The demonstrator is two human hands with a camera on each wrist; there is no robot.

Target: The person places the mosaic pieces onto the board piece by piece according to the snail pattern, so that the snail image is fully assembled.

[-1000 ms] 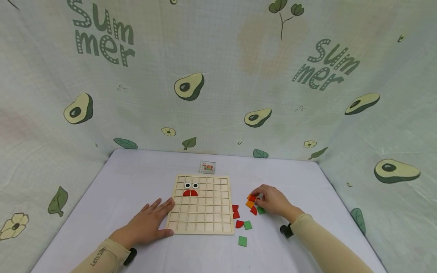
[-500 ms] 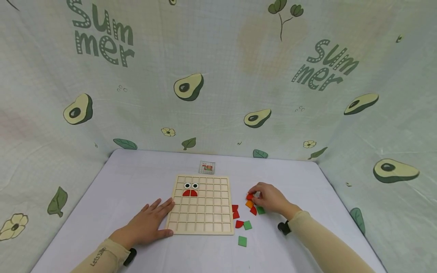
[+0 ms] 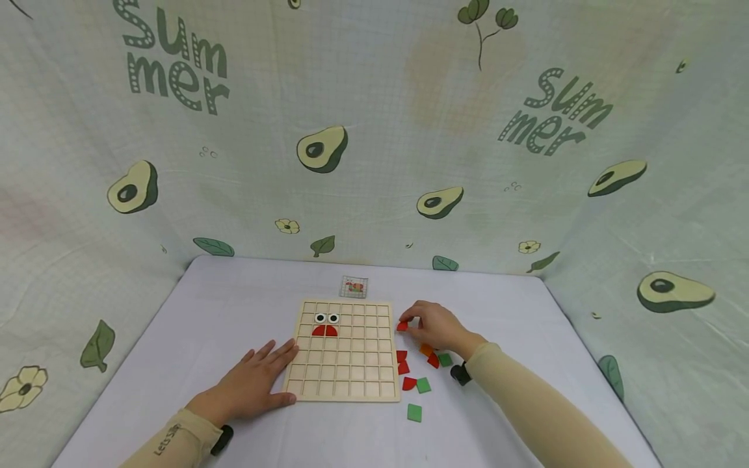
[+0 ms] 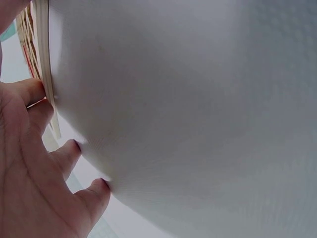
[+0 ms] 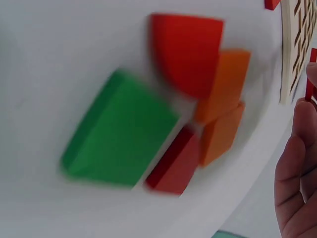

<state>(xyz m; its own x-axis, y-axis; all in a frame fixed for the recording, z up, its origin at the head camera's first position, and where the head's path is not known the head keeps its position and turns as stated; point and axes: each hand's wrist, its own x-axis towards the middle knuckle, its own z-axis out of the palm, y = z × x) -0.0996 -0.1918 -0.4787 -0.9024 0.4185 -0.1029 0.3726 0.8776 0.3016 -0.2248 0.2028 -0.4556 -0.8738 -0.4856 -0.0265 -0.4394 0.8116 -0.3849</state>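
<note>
My right hand (image 3: 440, 326) pinches a red quarter-round tile (image 3: 402, 326) between thumb and fingers, just off the right edge of the wooden grid board (image 3: 351, 357). In the right wrist view that red tile (image 5: 311, 82) shows edge-on at the fingertips. Spread fingers of my left hand (image 3: 253, 380) rest on the table and touch the board's left edge; the left wrist view shows the fingers (image 4: 37, 91) against its side. On the board, two eye tiles (image 3: 326, 318) sit above two red quarter-round tiles (image 3: 324, 331), side by side in the grid.
Right of the board lie red tiles (image 3: 402, 367), green tiles (image 3: 414, 413) and orange tiles (image 5: 233, 79), some touching. A small picture card (image 3: 354, 286) lies behind the board on the white table (image 3: 246, 292). A printed cloth (image 3: 380, 169) hangs at the back and sides.
My right hand has lifted the red tile from the loose group and carried it left and slightly away, toward the board. The left hand stays in place.
</note>
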